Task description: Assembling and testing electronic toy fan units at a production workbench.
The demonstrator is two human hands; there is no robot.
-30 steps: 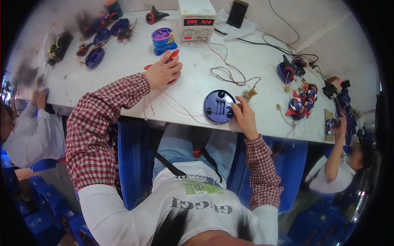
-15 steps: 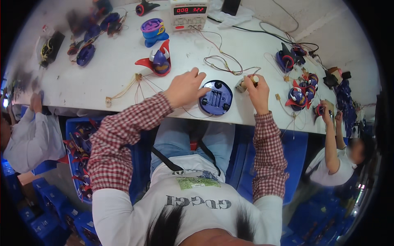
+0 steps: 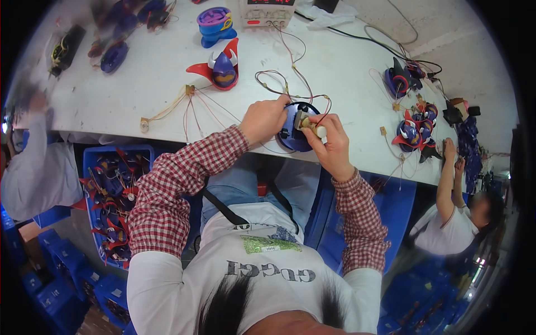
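Across the upper half of the view runs a white worktable [image 3: 139, 95], its near edge bowed by the lens. At eight o'clock, below that edge, a blue crate [image 3: 95, 162] holds a heap of red and dark blue toy parts [image 3: 114, 206]. At twelve o'clock, on the far rim, sits a pale box-shaped power supply [image 3: 267, 10] with a red lit display, and red and dark wires [image 3: 285, 72] trail from it toward the middle. Beside it at eleven o'clock stands a blue and purple round toy [image 3: 215, 25], and just nearer lies a horned toy head [image 3: 222, 66] in red and dark blue. At two o'clock, more horned toy heads [image 3: 413, 131] cluster together, near another person's raised hands [image 3: 451, 153]. At the table's near edge, just above centre, rests a round dark blue base [image 3: 293, 134]. The left hand [image 3: 263, 118] is curled over its left rim, fingers closed on it. The right hand [image 3: 329, 142] is pinched shut on a small cream-tipped part [image 3: 312, 127] pressed against the base's top. At ten o'clock thin yellow wires [image 3: 173, 106] lie loose.
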